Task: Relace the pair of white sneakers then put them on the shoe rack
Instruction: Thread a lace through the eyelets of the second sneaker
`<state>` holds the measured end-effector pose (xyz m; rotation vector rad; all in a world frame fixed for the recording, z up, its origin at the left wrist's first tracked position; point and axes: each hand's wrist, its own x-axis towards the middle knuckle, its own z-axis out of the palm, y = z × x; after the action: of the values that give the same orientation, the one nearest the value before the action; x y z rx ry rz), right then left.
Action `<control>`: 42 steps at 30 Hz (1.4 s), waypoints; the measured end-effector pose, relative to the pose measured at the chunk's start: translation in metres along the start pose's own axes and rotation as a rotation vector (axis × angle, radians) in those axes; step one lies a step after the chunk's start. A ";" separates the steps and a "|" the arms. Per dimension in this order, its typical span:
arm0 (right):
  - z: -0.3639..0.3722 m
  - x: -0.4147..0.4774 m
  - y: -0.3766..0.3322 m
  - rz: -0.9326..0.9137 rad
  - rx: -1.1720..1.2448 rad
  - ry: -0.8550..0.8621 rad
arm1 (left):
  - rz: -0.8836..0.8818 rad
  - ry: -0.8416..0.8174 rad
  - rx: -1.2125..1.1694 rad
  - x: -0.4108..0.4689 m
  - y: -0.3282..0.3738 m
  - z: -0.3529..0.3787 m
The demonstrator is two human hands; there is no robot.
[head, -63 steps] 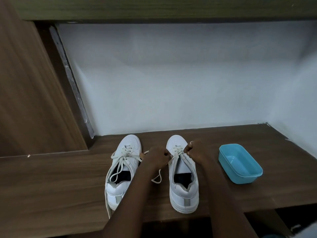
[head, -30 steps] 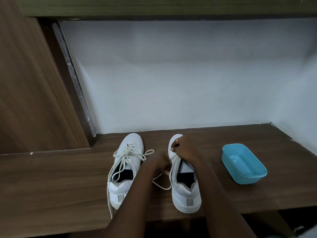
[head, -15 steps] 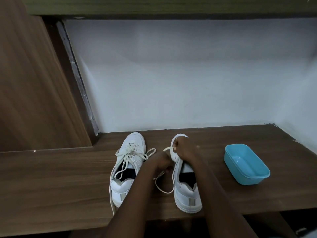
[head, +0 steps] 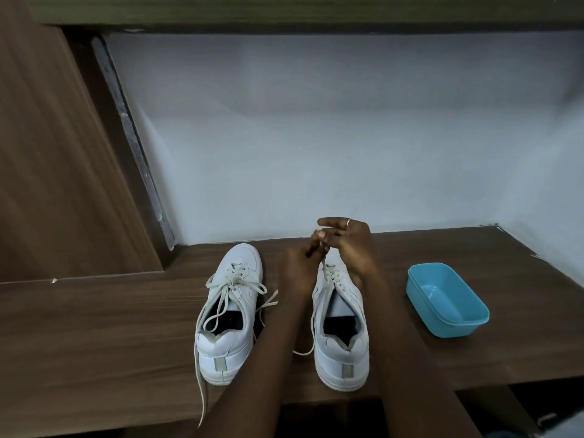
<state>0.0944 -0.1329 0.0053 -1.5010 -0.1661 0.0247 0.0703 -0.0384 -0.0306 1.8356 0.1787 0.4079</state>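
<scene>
The lace (head: 324,266) of the right sneaker (head: 343,330) is pinched by the fingertips of both the left hand (head: 297,270) and the right hand (head: 352,249), which are brought together above the shoe's toe. The lace is drawn up taut from the eyelets to the fingers, and its loose end is draped beside the left forearm onto the counter (head: 94,336). The left sneaker (head: 229,311), loosely laced, is seen just outside the left hand. A blue tub (head: 447,301) is set well beyond the right hand.
</scene>
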 end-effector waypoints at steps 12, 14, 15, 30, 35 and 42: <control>-0.021 -0.001 -0.012 0.054 0.444 0.187 | -0.156 -0.083 0.617 0.002 -0.025 -0.014; -0.027 0.000 -0.014 0.066 0.505 0.216 | -0.232 -0.095 0.618 0.002 -0.030 -0.017; -0.031 0.001 -0.015 0.065 0.529 0.234 | -0.264 -0.108 0.609 0.002 -0.033 -0.018; -0.032 0.004 0.003 0.043 0.404 0.210 | 0.108 -0.356 0.209 -0.002 0.013 -0.006; -0.018 0.001 0.005 0.093 0.317 0.131 | 0.191 -0.237 0.138 -0.008 0.018 0.001; -0.033 0.004 -0.001 0.076 0.536 0.178 | 0.105 -0.047 0.424 0.003 0.018 -0.021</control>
<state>0.1023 -0.1647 0.0043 -0.9675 0.0417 -0.0041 0.0638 -0.0240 -0.0078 2.2767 0.1443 0.4220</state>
